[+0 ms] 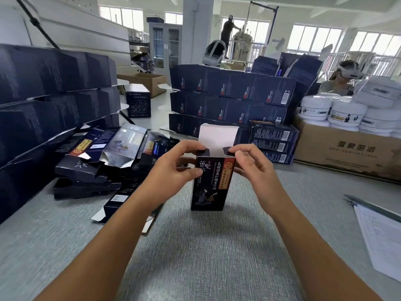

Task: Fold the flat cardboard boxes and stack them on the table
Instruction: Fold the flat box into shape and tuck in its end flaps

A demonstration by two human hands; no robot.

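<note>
A dark printed cardboard box stands upright on the grey table, its white top lid flap raised. My left hand grips its left side, thumb and fingers pressing the left small flap inward. My right hand holds the right side and pinches the right small flap. A heap of flat boxes lies to the left. Rows of folded boxes are stacked behind, and a taller stack rises at far left.
A brown carton topped with white jars stands at the right. A clipboard with papers lies at the right edge. One folded box stands alone behind. People work in the background.
</note>
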